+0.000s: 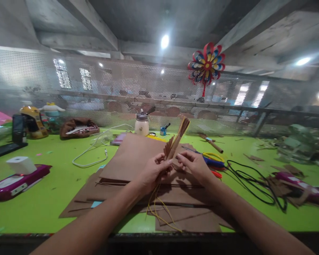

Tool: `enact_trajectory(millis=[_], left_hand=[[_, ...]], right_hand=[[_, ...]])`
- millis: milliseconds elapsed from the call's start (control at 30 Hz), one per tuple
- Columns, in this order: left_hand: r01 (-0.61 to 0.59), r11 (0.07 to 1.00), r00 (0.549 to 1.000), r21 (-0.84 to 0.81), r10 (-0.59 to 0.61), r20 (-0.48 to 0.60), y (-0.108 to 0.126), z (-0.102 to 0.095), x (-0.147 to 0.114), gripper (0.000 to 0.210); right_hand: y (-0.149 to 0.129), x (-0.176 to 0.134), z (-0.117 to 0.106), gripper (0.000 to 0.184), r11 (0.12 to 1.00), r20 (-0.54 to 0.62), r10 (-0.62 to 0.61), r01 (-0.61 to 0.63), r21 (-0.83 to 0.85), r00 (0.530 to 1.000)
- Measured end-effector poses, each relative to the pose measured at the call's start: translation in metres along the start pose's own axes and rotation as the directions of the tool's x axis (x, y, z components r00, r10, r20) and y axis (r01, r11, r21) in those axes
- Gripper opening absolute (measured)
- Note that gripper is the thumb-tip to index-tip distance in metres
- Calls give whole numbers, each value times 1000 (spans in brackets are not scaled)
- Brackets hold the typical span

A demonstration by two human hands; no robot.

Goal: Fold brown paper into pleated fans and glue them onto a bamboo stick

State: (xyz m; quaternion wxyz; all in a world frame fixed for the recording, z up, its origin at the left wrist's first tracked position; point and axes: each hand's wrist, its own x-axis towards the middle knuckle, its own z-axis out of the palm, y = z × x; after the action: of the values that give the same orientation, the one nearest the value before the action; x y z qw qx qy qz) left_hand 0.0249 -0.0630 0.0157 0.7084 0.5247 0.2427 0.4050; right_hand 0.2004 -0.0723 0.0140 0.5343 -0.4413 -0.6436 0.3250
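Note:
A bundle of narrow pleated brown paper [177,138] stands upright in front of me, with a yellow string running along it. My left hand [157,168] is closed around its lower part. From below that hand the loose yellow string ends [159,209] hang down. My right hand [192,163] pinches the lower right side of the pleated paper, thumb and fingertips together. Beneath both hands lies a stack of flat brown paper sheets [133,159]. Just past my right hand rest scissors with blue and yellow handles [214,161]. The fingertips partly hide the paper's lower end.
The green table [61,152] carries a purple power strip [21,182] with a white charger at left and black cords [252,180] at right. A lidded jar [141,124], a small blue bottle [163,131] and a brown pouch [79,127] stand near the mesh screen [117,78].

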Motion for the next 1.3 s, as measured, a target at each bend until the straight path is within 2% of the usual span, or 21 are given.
enact_trajectory(millis=[167, 267, 500, 667, 900, 1033, 1200, 1300], left_hand=[[49, 998, 990, -26, -45, 135, 4, 3, -3, 26], [67, 998, 982, -13, -64, 176, 4, 5, -4, 29], [154, 988, 970, 15, -154, 188, -3, 6, -2, 37], [135, 991, 977, 26, -137, 165, -6, 8, -1, 33], [67, 986, 989, 150, -86, 124, -14, 7, 1, 34], [35, 992, 992, 118, -49, 116, -15, 5, 3, 34], [-8, 995, 1000, 95, 6, 27, -13, 0, 5, 31], [-17, 997, 999, 79, 21, -48, -11, -2, 7, 30]], right_hand=[[-12, -1, -4, 29, 990, 35, -80, 75, 116, 996], [-16, -1, -6, 30, 982, 27, -81, 75, 174, 996], [-13, -1, -8, 27, 973, -39, -60, 67, 219, 997], [-8, 1, -8, 27, 970, -73, -37, 53, 236, 997], [-10, 3, -7, 28, 985, -124, -31, 51, 162, 992], [-15, 1, -5, 31, 996, -108, -30, 39, 84, 994], [-7, -1, -3, 30, 993, -6, -52, 51, -108, 999], [3, 1, -5, 22, 935, 65, -110, 125, -332, 992]])
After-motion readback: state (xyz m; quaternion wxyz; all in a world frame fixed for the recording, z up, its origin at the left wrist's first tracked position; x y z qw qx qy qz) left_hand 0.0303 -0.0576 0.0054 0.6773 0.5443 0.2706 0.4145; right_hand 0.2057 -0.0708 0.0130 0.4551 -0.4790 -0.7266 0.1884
